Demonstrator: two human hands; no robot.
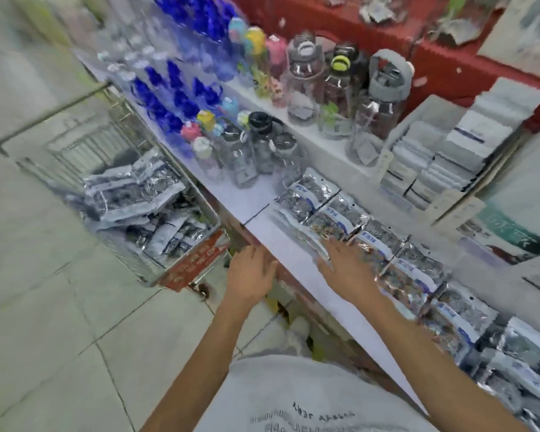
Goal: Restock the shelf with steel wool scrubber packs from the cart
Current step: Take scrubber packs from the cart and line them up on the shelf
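Along the white shelf (296, 260), running from about 10 o'clock to 5 o'clock across the view, steel wool scrubber packs (334, 219) lie in a row of silvery bags with blue-and-white labels, each touching the next. At the near end of that row the right hand (345, 269) rests with fingers spread and straight, its fingertips touching a motion-blurred pack (296, 233) at the shelf's front edge — nothing is gripped. Just beside it, toward 9 o'clock, the left hand (251, 271) hovers off the shelf edge, fingers straight and loose, holding nothing.

At 9 o'clock from the hands stands the wire cart (128, 151), its basket heaped with more scrubber packs (134, 194) lying at all angles; a red panel (197, 260) closes its near end. Behind the row on the shelf, toward 12 o'clock, stand clear water bottles (306, 79) with grey and dark lids, and small bottles with coloured caps (256, 42); blue-topped bottles (175, 98) crowd toward 11 o'clock. Toward 2 o'clock an open box (396, 145) holds stacks of white packets (468, 135). Pale floor tiles (60, 307) fill the lower left — much of the frame is blurred.
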